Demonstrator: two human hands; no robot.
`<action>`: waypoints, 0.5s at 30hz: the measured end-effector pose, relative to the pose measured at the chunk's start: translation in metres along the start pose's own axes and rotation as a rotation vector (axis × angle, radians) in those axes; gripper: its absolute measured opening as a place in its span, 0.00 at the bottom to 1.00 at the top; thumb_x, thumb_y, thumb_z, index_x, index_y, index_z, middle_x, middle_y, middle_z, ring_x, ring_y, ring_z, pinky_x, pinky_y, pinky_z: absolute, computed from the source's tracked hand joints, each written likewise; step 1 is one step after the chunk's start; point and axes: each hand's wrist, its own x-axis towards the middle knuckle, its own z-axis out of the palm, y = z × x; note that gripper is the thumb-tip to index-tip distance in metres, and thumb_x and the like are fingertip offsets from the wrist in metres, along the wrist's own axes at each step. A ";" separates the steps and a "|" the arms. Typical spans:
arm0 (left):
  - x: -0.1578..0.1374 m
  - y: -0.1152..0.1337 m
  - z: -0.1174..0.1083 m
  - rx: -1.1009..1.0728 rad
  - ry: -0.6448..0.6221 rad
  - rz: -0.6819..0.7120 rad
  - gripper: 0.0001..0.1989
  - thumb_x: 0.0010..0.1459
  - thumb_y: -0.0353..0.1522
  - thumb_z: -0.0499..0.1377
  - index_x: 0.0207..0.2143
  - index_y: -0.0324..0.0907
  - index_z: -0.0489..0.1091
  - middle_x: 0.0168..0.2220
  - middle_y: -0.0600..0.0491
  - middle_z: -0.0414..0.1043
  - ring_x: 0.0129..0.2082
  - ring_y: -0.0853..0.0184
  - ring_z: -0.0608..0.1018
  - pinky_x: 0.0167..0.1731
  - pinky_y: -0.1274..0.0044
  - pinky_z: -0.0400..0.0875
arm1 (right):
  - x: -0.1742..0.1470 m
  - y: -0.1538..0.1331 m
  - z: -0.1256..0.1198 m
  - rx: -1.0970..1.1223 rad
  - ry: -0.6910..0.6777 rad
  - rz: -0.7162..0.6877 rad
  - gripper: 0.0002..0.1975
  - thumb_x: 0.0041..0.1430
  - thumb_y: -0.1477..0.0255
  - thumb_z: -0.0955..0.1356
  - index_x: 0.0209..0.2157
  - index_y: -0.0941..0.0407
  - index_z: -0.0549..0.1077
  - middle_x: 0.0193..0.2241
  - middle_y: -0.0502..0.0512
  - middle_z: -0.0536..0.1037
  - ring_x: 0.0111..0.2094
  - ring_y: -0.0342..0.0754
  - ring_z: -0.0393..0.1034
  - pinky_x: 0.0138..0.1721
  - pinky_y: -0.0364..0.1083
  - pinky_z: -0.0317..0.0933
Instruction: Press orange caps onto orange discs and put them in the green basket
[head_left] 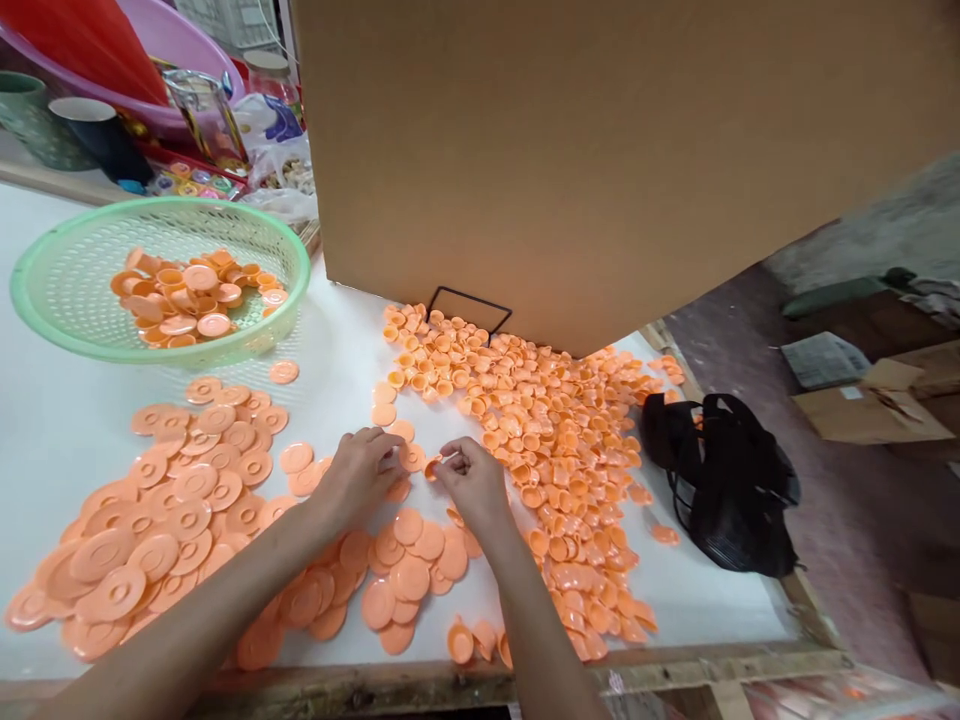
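My left hand [358, 476] is curled over the middle of the table, its fingertips closed at the edge of a small orange plastic disc [412, 458]. Just to its right, my right hand [474, 486] pinches a tiny orange plastic cup [431, 468] between thumb and fingers. Flat round orange saucers [191, 485] lie heaped on the left, and more discs [411, 577] spread below my wrists. On the right is a large pile of small orange cups [555, 440]. Part of the left fingers is hidden behind the hand.
A green mesh basket [45, 290] with orange cups and saucers stands at the left back. A big cardboard box [570, 170] rises behind the cup pile. A black bag [727, 490] lies at the right edge. Mugs [101, 135] and a pink basin [202, 45] are at the back left.
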 end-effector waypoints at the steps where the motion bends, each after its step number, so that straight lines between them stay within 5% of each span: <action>1: 0.001 0.001 0.001 0.010 0.008 -0.010 0.09 0.55 0.30 0.60 0.39 0.45 0.75 0.36 0.52 0.73 0.37 0.64 0.73 0.38 0.72 0.60 | 0.004 -0.001 0.004 0.014 -0.007 0.003 0.06 0.45 0.74 0.67 0.29 0.54 0.73 0.18 0.45 0.71 0.21 0.45 0.67 0.23 0.41 0.58; 8: 0.008 0.007 0.001 0.018 0.022 -0.023 0.09 0.56 0.28 0.56 0.29 0.44 0.76 0.29 0.54 0.74 0.32 0.66 0.73 0.35 0.73 0.57 | 0.019 -0.009 0.026 -0.035 0.012 -0.051 0.07 0.42 0.75 0.65 0.25 0.54 0.73 0.15 0.43 0.67 0.21 0.44 0.63 0.23 0.40 0.56; 15: 0.018 0.010 -0.008 -0.383 -0.043 -0.251 0.10 0.52 0.30 0.57 0.36 0.42 0.76 0.25 0.56 0.74 0.26 0.69 0.74 0.27 0.78 0.63 | 0.019 -0.020 0.028 -0.185 -0.003 -0.162 0.07 0.43 0.78 0.64 0.22 0.54 0.73 0.20 0.47 0.72 0.24 0.45 0.66 0.28 0.42 0.57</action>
